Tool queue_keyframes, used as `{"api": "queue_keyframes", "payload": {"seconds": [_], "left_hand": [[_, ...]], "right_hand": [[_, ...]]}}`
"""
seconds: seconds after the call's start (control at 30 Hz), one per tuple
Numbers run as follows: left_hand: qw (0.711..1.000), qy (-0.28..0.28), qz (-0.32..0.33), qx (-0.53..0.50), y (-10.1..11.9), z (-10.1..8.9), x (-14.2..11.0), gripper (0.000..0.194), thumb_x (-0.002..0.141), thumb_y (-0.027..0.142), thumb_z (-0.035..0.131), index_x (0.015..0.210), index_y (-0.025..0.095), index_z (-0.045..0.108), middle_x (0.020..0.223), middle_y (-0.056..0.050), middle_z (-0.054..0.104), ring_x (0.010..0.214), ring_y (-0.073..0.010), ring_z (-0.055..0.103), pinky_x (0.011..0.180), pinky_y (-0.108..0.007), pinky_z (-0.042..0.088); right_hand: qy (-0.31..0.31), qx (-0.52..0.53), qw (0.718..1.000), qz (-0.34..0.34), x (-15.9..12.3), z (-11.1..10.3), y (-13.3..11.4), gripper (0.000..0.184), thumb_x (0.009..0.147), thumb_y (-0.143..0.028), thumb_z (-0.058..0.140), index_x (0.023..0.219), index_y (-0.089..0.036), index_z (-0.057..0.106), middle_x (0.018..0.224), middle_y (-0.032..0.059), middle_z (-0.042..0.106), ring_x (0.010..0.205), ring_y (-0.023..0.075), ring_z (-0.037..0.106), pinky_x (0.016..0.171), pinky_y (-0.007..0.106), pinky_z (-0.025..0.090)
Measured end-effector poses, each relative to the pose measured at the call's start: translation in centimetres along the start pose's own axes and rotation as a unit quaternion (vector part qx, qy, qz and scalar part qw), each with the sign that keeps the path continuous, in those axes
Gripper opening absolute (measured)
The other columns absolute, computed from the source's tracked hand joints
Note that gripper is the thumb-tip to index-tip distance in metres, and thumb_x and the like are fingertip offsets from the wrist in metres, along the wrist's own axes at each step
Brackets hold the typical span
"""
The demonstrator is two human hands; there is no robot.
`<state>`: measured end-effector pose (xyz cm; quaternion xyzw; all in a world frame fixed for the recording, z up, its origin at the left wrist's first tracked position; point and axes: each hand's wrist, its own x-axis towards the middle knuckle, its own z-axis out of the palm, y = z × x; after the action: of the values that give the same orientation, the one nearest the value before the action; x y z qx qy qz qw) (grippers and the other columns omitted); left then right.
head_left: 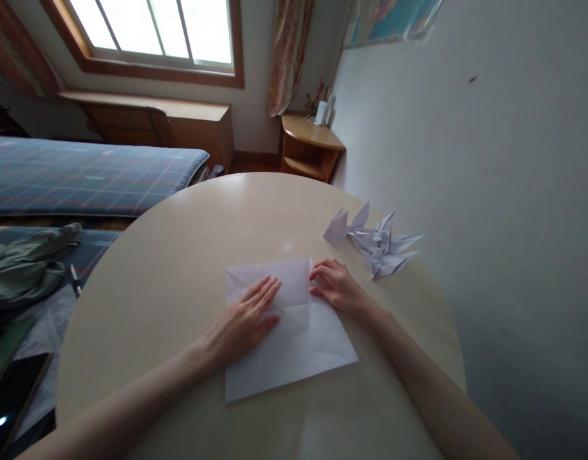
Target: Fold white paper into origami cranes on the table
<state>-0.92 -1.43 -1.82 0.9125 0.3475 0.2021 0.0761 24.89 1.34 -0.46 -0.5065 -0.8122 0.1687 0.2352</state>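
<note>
A white sheet of paper (289, 338) with crease lines lies on the round table in front of me. My left hand (253, 319) rests flat on its left half, fingers stretched out. At the upper right edge, my right hand (335, 284) has its fingers curled and pinching the paper, where a flap seems lifted or folded; the fingertips partly hide it. Beyond my right hand sits a group of folded white paper cranes (380, 246), their pointed wings and tips sticking up.
The cream round table (169, 281) has a wall (514, 223) close on its right. To the left are a plaid mattress (92, 179), a crumpled green-grey cloth (25, 268), a pen (75, 280) and a dark phone (16, 396). A corner shelf (308, 134) stands behind.
</note>
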Motion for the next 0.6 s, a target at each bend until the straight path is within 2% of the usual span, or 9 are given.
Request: {"api": "queue_keyframes", "payload": {"seconds": [0.07, 0.13, 0.17, 0.23, 0.33, 0.47, 0.6], "left_hand": [[0.996, 0.037, -0.058, 0.052, -0.7, 0.0, 0.0, 0.058, 0.091, 0.039, 0.044, 0.140, 0.013, 0.028, 0.145, -0.015, 0.033, 0.138, -0.0273, 0.020, 0.110, -0.049, 0.026], [0.980, 0.075, -0.157, 0.097, -1.4, 0.1, -0.1, 0.070, 0.086, 0.048, 0.049, 0.141, 0.010, 0.026, 0.148, -0.020, 0.022, 0.138, -0.0350, 0.011, 0.107, -0.056, 0.023], [0.969, 0.082, -0.205, 0.105, -1.8, 0.1, -0.2, 0.077, 0.084, 0.052, 0.050, 0.141, 0.009, 0.024, 0.149, -0.023, 0.017, 0.137, -0.0381, 0.010, 0.106, -0.057, 0.025], [0.958, 0.065, -0.258, 0.105, -2.3, 0.1, -0.5, 0.085, 0.081, 0.057, 0.051, 0.141, 0.004, 0.022, 0.146, -0.027, 0.022, 0.135, -0.0411, 0.017, 0.104, -0.056, 0.028], [0.957, 0.027, -0.261, 0.122, -2.2, -0.6, -0.5, 0.084, 0.082, 0.055, 0.050, 0.139, 0.000, 0.023, 0.138, -0.027, 0.037, 0.130, -0.0398, 0.031, 0.104, -0.052, 0.031], [0.958, 0.029, -0.246, 0.144, -1.4, -1.7, -0.1, 0.076, 0.083, 0.050, 0.053, 0.140, 0.007, 0.026, 0.123, -0.019, 0.053, 0.114, -0.0339, 0.047, 0.094, -0.046, 0.043], [0.956, 0.064, -0.246, 0.148, -1.6, -1.9, 0.1, 0.084, 0.072, 0.052, 0.065, 0.137, 0.009, 0.033, 0.113, -0.017, 0.053, 0.106, -0.0332, 0.047, 0.091, -0.046, 0.044]], "right_hand": [[0.005, -0.025, 1.000, -0.006, 0.0, 0.2, 0.0, 0.020, 0.077, -0.020, 0.066, 0.096, -0.022, 0.062, 0.111, 0.0061, 0.061, 0.103, 0.0230, 0.053, 0.090, 0.040, 0.037], [-0.001, -0.052, 0.999, -0.016, 0.0, 0.4, 0.0, 0.030, 0.080, -0.018, 0.061, 0.110, -0.023, 0.059, 0.121, 0.0066, 0.058, 0.110, 0.0230, 0.050, 0.094, 0.040, 0.036], [-0.007, -0.067, 0.997, -0.024, 0.0, 0.5, 0.0, 0.034, 0.082, -0.018, 0.058, 0.116, -0.024, 0.057, 0.125, 0.0064, 0.057, 0.113, 0.0228, 0.049, 0.095, 0.040, 0.036], [-0.021, -0.102, 0.994, -0.038, -0.1, 0.6, -0.1, 0.037, 0.086, -0.018, 0.053, 0.122, -0.025, 0.054, 0.130, 0.0058, 0.054, 0.116, 0.0224, 0.048, 0.096, 0.040, 0.034], [-0.033, -0.154, 0.987, -0.041, -0.2, 0.8, -0.5, 0.036, 0.090, -0.018, 0.045, 0.125, -0.026, 0.053, 0.133, 0.0056, 0.052, 0.118, 0.0223, 0.048, 0.096, 0.041, 0.033], [-0.044, -0.197, 0.979, -0.034, -0.4, 0.8, -1.7, 0.038, 0.092, -0.015, 0.040, 0.127, -0.021, 0.050, 0.135, 0.0084, 0.050, 0.122, 0.0220, 0.044, 0.098, 0.043, 0.028], [-0.047, -0.202, 0.978, -0.030, -0.4, 0.7, -2.5, 0.039, 0.090, -0.014, 0.041, 0.128, -0.018, 0.050, 0.134, 0.0099, 0.050, 0.124, 0.0227, 0.043, 0.098, 0.044, 0.030]]}}
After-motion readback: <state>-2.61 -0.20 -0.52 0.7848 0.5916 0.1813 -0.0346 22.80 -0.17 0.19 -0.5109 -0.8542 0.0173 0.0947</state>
